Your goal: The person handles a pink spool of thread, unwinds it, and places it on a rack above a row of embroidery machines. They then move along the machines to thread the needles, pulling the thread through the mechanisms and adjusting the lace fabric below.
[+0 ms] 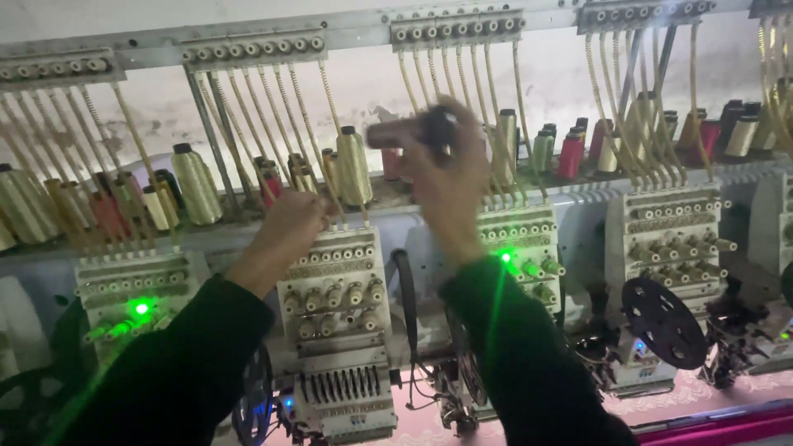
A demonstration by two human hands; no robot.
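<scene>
Right hand: your right hand (450,177) is raised in front of the thread shelf, fingers wrapped round a pinkish-brown thread spool (402,134) with a dark end cap; blurred, so the finger detail is soft.
Spool axis: the spool lies roughly level, its long axis left to right, the free end sticking out to the left of your fingers, above the shelf and not resting on it.
Left hand: your left hand (291,223) sits lower and to the left, at the shelf edge just above the embroidery head (334,306). Fingers are curled toward the hanging thread guide tubes (310,132); whether they pinch a thread I cannot tell.
Nearer hand: the right one has the spool; the left is well apart from it, down and to the left.
Neighbours: a gold thread cone (353,165) stands upright just left of and below the spool's free end; more gold and red cones line the shelf (206,235).
Materials: glossy wound thread, beige ribbed tubes, white housings with rows of knobs, green indicator light (505,258), a black perforated disc (663,320).
Sleeves: dark and matte on both arms.
</scene>
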